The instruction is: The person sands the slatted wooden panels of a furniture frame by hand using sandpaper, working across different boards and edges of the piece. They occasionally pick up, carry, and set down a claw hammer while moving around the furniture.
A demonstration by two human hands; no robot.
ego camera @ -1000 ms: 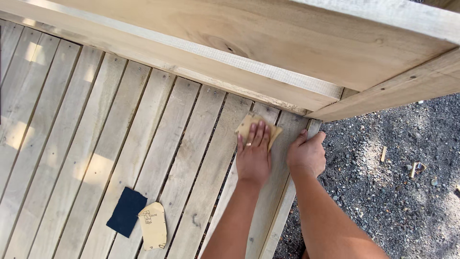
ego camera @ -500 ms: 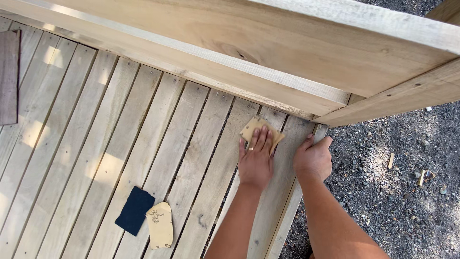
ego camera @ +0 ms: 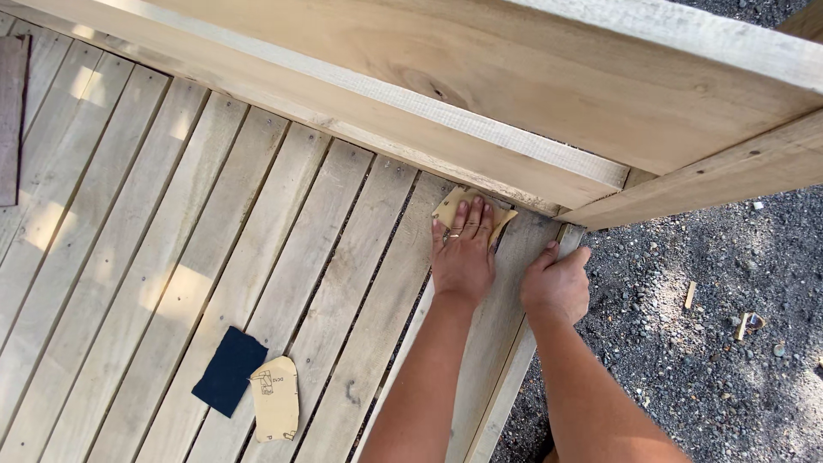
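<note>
My left hand (ego camera: 463, 257) lies flat, fingers together, pressing a tan piece of sandpaper (ego camera: 453, 206) onto a slat of the pale wooden slatted panel (ego camera: 257, 223), right under the raised timber frame (ego camera: 480, 94). The sandpaper's far corners stick out past my fingertips. My right hand (ego camera: 557, 283) is curled over the panel's right edge board (ego camera: 514, 369), thumb on top, beside the left hand.
A dark blue sandpaper sheet (ego camera: 229, 370) and a tan one lying back side up (ego camera: 276, 399) rest on the slats at lower left. A dark brown board (ego camera: 12, 111) lies at the far left. Grey gravel (ego camera: 711, 343) with small wood chips lies to the right.
My left hand has slid the sandpaper a little along the slat toward the timber frame. My right hand stays on the edge board. The view has shifted slightly.
</note>
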